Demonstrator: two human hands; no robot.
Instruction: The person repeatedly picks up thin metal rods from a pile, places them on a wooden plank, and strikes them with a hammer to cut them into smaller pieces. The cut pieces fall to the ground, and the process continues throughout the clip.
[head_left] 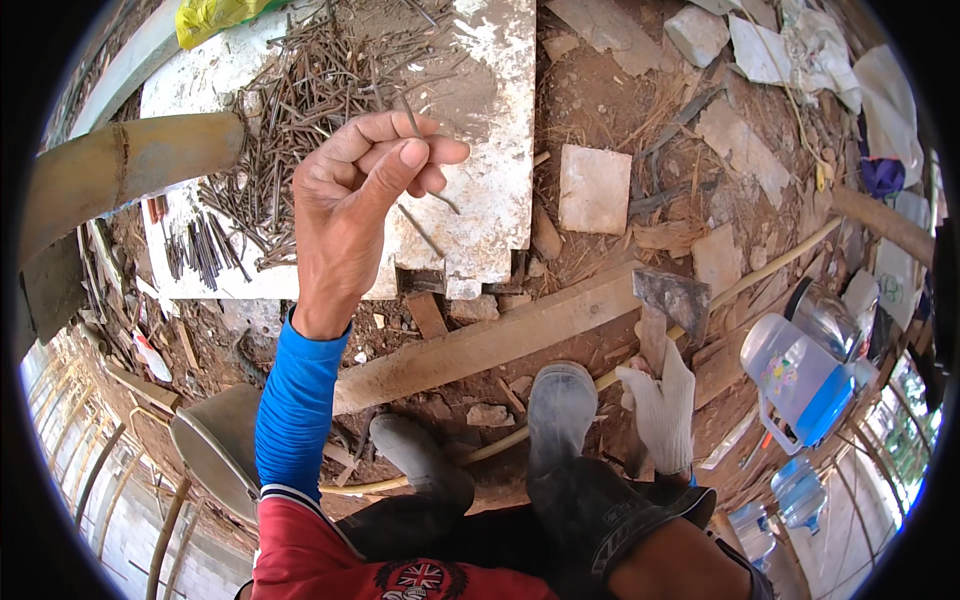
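Left fingers point(393, 172) pinch a thin rod point(411, 117), gloved right fingers point(672, 392) gripping a hammer point(672, 299).

A thin, bent metal rod point(411, 117) is pinched above the white board point(490, 215); the hammer point(672, 298), dark metal head on wooden handle, is beyond the board's lower right corner.

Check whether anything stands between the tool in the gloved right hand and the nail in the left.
Nothing visible stands between the hammer-like tool in the right hand and the nail in the left hand; the wooden beam appears to lie lower, on the ground.
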